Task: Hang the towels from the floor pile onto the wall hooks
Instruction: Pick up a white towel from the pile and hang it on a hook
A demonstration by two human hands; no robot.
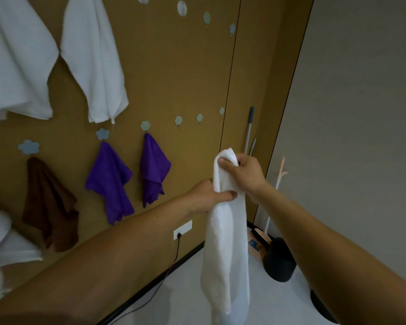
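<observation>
A white towel hangs long and bunched in front of the brown wall. My right hand grips its top end, and my left hand grips it just below. Bare pale-blue hooks sit on the wall: one, another and a third in the lower row, with more hooks higher up. Two purple towels, a brown towel and two large white towels hang from other hooks. The floor pile is out of view.
A white socket with a black cable sits low on the wall. In the right corner stand a mop handle, a dustpan with a white handle and a dark bin. White cloth shows at the left edge.
</observation>
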